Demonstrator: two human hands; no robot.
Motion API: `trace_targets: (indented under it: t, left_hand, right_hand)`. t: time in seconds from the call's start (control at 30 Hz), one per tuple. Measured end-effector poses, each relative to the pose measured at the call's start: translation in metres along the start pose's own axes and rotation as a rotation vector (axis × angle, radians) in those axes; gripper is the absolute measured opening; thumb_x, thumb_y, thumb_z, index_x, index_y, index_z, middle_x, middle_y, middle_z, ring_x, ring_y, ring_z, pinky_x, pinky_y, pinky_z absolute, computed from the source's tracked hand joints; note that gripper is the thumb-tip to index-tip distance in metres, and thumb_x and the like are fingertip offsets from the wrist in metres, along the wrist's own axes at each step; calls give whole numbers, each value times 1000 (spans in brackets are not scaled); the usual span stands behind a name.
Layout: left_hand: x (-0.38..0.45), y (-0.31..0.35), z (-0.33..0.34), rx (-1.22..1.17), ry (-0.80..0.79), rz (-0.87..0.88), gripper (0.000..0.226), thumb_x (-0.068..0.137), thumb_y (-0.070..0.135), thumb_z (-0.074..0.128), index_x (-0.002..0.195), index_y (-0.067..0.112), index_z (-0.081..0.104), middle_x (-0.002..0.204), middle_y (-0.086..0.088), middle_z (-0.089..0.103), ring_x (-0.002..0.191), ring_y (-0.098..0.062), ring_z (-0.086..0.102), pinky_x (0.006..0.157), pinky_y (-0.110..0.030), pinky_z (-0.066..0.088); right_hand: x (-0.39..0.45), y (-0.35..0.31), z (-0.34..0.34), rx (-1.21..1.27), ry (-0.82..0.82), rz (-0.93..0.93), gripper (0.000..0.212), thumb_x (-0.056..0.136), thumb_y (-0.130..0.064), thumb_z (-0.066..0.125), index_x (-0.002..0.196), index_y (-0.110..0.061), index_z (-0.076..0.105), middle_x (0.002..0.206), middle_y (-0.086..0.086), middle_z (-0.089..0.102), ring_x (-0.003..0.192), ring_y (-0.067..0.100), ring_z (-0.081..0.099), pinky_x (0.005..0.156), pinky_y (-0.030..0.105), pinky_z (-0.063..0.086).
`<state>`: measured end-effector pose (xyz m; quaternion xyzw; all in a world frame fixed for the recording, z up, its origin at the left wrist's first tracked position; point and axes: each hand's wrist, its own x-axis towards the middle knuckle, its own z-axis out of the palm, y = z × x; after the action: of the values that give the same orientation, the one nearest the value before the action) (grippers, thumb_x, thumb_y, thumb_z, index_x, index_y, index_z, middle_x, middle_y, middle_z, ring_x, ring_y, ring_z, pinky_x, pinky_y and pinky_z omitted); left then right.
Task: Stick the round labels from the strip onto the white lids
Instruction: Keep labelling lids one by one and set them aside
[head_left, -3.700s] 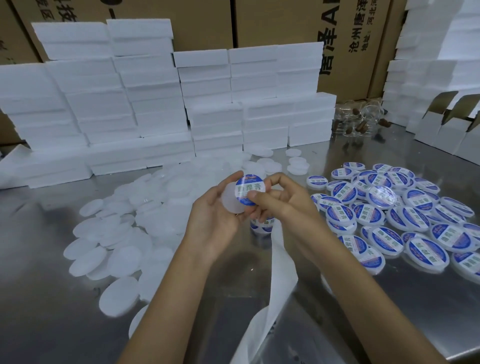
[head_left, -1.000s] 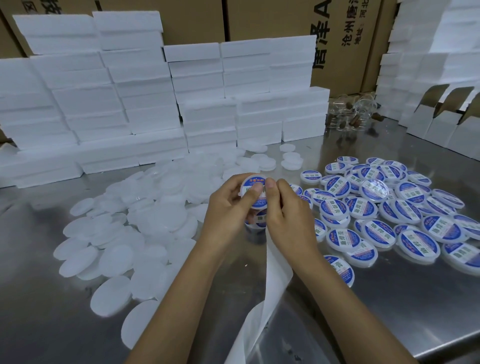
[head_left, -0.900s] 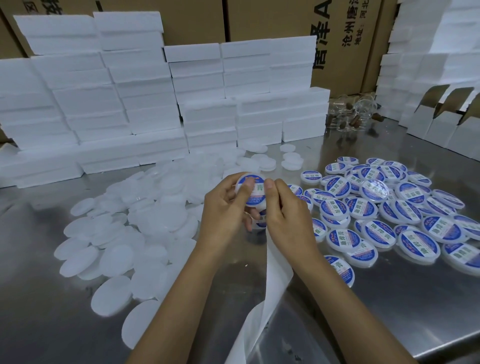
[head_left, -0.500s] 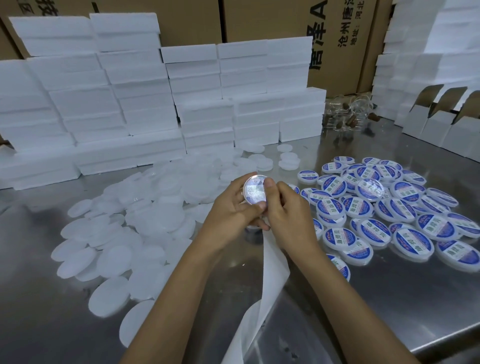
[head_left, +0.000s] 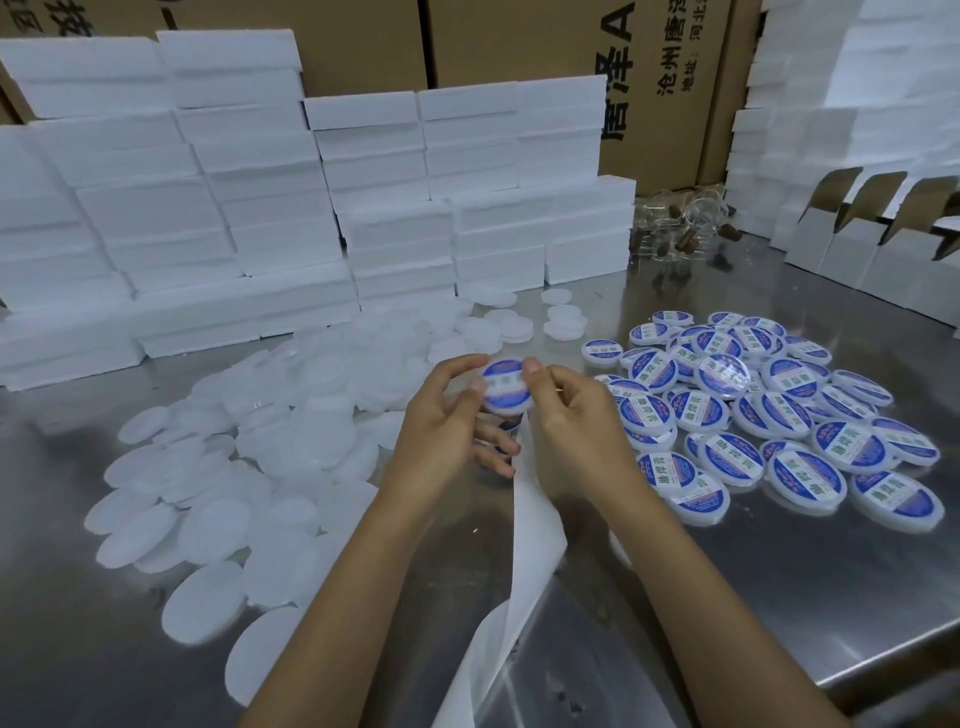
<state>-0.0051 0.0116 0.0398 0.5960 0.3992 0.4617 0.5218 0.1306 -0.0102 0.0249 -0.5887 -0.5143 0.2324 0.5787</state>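
Head view: a white lid carrying a round blue-and-white label is held up above a steel table, between both hands. The left hand is curled around the lid's left edge, thumb against its face, and the right hand pinches its right edge with thumb and fingertips. A white backing strip hangs from under the right hand and trails down toward the near edge of the table. A heap of plain lids is spread on the table to the left of the hands, and a heap of labelled lids lies to the right. Stacks of white foam blocks are piled behind the plain lids, with brown cartons behind those. Folded white boxes stand at the far right.
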Motion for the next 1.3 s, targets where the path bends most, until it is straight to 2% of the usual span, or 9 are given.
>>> trace_targets:
  t: [0.13,0.23,0.43,0.67,0.8,0.9,1.03,1.13,1.3]
  left_hand:
    - [2,-2,-1,3,33,-33,32,105,2,44,131,17,53,85,-15,70,54,-25,62,42,-31,54]
    - [3,-1,-2,-5,63,-55,32,104,0,45,130,16,54,87,-20,70,58,-29,61,41,-31,53]
    - [6,-2,-3,6,108,-88,34,101,1,48,125,22,57,89,-18,72,57,-25,66,44,-29,54]
    - [7,-2,-9,-21,173,-75,34,98,-3,44,122,17,59,70,-5,71,49,-17,64,42,-28,53]
    - [10,-3,-18,-29,255,-71,33,98,-1,42,120,17,60,70,-5,70,48,-15,62,42,-27,52]
    - [12,-4,-31,-76,350,-75,35,96,1,41,120,17,61,79,-10,69,49,-16,60,44,-26,51]
    - [19,-7,-54,-106,502,-70,34,99,1,37,120,15,60,81,-12,66,48,-16,58,42,-23,49]
    - [21,-10,-69,-135,584,-77,36,98,0,34,119,13,60,80,-12,64,44,-13,57,40,-22,47]
    - [23,-13,-78,-137,648,-90,35,99,2,34,114,17,62,80,-9,66,43,-8,57,41,-20,48]
  right_hand:
    - [20,13,-29,215,308,234,45,103,-44,47,73,-12,58,51,-5,48,41,4,41,42,20,35]
    - [33,25,-54,445,456,403,35,103,-39,50,79,-16,60,51,-6,47,37,4,36,38,19,31]
    - [45,45,-75,842,448,609,28,106,-22,44,81,-13,53,58,-3,40,41,7,32,36,19,30]
    - [42,44,-73,880,474,620,24,104,-20,45,82,-14,52,59,-2,41,44,8,32,38,19,31]
    - [37,35,-70,853,549,596,25,102,-20,52,77,-16,51,48,-4,40,37,7,32,36,19,30]
    - [34,28,-67,716,578,523,25,100,-22,55,76,-16,52,43,-6,41,36,7,33,36,19,31]
    - [27,18,-52,375,526,303,25,97,-25,58,74,-19,50,59,0,47,48,11,34,41,25,35]
    - [13,10,-25,54,326,-15,22,94,-24,61,77,-17,50,62,-3,51,53,10,43,55,31,40]
    - [3,-17,27,-477,-96,-529,6,88,-26,64,83,-23,61,76,-10,62,79,13,53,76,29,40]
